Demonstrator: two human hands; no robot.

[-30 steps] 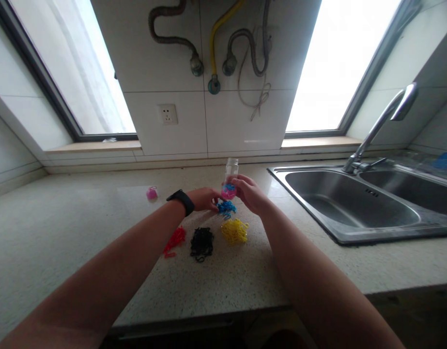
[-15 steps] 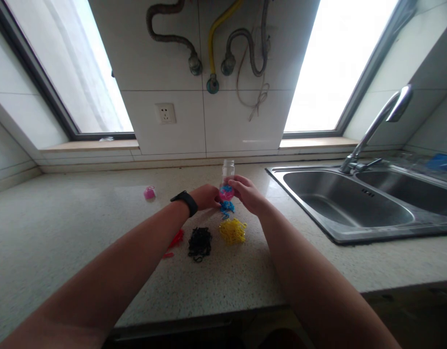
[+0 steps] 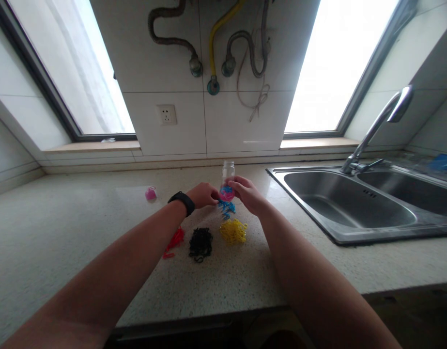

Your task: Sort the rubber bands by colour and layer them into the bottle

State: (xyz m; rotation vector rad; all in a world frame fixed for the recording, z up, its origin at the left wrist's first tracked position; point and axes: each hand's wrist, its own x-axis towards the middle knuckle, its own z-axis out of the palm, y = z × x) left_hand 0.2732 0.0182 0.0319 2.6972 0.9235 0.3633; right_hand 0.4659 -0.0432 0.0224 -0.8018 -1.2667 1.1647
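My right hand (image 3: pixel 248 193) is closed around a clear bottle (image 3: pixel 228 169), steadying it upright with its open neck at the top. Pink and blue bits show low inside the bottle. Just in front of it lies a small heap of thin blue bands (image 3: pixel 227 208). At the left edge of that heap is my left hand (image 3: pixel 205 195), its fingertips pressed together; whatever is between them is too small to tell. Nearer to me are piles of similar yellow bands (image 3: pixel 234 231), black bands (image 3: pixel 200 244) and red bands (image 3: pixel 176 238), the red ones partly behind my left forearm.
A small pink lid-like piece with a loop (image 3: pixel 150 194) sits on the speckled counter (image 3: pixel 81 218) to the left. At right is a double steel sink (image 3: pixel 339 237) with a faucet (image 3: pixel 377 126). Behind the counter are a tiled wall and two windows.
My left hand has drawn back slightly to the left, and the blue heap looks more spread out beside it. My right hand and the bottle stay in nearly the same place.
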